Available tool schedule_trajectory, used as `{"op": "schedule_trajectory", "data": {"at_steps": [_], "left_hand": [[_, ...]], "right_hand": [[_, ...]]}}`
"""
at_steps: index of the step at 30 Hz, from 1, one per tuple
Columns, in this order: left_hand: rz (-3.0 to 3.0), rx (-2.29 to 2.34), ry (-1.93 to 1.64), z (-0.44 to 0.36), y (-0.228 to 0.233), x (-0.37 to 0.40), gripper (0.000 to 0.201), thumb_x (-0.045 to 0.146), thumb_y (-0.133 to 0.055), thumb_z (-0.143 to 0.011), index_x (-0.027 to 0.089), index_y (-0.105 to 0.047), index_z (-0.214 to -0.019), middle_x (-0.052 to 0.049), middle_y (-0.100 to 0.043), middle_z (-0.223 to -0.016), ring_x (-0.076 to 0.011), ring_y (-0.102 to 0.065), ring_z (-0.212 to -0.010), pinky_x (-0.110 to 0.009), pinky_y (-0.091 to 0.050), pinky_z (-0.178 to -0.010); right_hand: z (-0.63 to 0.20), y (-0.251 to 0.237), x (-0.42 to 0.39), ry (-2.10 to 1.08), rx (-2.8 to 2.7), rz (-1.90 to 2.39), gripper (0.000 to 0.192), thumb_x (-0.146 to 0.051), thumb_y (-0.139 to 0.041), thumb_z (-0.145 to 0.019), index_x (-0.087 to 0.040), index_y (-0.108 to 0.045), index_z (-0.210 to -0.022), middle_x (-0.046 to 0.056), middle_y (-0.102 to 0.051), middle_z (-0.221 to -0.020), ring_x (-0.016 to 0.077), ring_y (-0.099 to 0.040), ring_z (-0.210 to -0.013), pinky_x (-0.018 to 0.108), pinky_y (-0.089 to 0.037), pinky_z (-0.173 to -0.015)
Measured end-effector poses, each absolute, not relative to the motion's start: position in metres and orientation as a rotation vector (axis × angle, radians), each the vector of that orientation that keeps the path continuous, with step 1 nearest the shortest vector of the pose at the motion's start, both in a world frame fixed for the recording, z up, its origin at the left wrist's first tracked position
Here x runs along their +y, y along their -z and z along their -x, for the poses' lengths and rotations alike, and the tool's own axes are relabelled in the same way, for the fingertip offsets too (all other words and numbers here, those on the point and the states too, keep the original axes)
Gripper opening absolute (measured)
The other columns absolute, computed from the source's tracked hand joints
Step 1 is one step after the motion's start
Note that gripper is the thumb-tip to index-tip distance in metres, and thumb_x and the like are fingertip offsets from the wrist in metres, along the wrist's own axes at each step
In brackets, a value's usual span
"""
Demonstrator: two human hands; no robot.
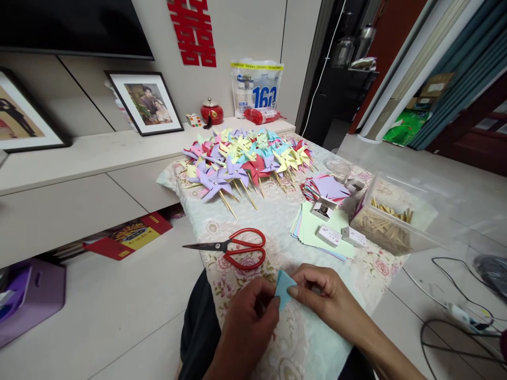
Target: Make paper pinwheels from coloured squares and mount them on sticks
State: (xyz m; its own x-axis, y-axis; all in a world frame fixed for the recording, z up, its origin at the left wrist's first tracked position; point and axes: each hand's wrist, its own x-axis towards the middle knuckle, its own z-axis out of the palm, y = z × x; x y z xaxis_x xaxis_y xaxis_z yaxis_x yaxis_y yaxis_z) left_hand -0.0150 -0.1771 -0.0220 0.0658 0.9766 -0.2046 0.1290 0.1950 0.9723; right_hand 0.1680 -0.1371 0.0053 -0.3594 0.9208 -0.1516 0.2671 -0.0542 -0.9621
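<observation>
A small piece of light blue paper (284, 290), folded to a point at the top, is pinched between both hands over the near part of the table. My left hand (253, 316) closes thumb and fingers on its left edge. From the other side my right hand (322, 290) grips the right edge with thumb and forefinger. Red-handled scissors (245, 249) lie just beyond my left hand, blades pointing left. Many paper pinwheels (255, 166) on wooden sticks cover the far end of the table.
On the right lie pale paper sheets (303, 224) carrying small white boxes (328, 235), one box (324, 209) open. Behind them is a stack of coloured paper squares (330, 188). A clear plastic bin (380, 240) of wooden sticks stands at the right edge. Cables (439, 330) trail on the floor.
</observation>
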Motion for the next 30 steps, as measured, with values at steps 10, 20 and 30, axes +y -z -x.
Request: {"op": "schedule_trajectory", "data": {"at_steps": [10, 20, 30], "left_hand": [[-0.441, 1.113, -1.368, 0.001, 0.026, -0.173, 0.030, 0.031, -0.086, -0.062, 0.018, -0.070, -0.084, 0.000, -0.069, -0.072, -0.0131, -0.058, -0.066, -0.025, -0.046, -0.065], [-0.255, 0.979, -1.239, 0.022, 0.015, -0.172, 0.029, 0.029, -0.088, -0.061, 0.015, -0.073, -0.082, -0.004, -0.070, -0.076, -0.0133, -0.061, -0.063, -0.023, -0.048, -0.056], [-0.192, 0.818, -1.076, 0.033, 0.021, -0.178, 0.049, 0.032, -0.092, -0.059, 0.019, -0.070, -0.101, 0.000, -0.068, -0.069, -0.0108, -0.060, -0.052, -0.022, -0.045, -0.049]], "right_hand": [[-0.125, 0.005, -0.132, -1.777, -0.920, 1.043, 0.028, -0.040, -0.086, -0.068, -0.016, -0.075, -0.075, 0.000, -0.068, -0.065, 0.0108, -0.055, -0.062, 0.023, -0.040, -0.062], [-0.129, 0.008, -0.111, -1.685, -1.246, 0.955, 0.019, -0.037, -0.080, -0.077, -0.018, -0.076, -0.079, 0.001, -0.067, -0.074, 0.0128, -0.058, -0.068, 0.025, -0.045, -0.066], [-0.133, -0.011, -0.078, -1.498, -2.002, 0.664, 0.018, -0.025, -0.061, -0.093, -0.023, -0.076, -0.102, 0.005, -0.067, -0.110, 0.0184, -0.064, -0.101, 0.032, -0.050, -0.089]]}}
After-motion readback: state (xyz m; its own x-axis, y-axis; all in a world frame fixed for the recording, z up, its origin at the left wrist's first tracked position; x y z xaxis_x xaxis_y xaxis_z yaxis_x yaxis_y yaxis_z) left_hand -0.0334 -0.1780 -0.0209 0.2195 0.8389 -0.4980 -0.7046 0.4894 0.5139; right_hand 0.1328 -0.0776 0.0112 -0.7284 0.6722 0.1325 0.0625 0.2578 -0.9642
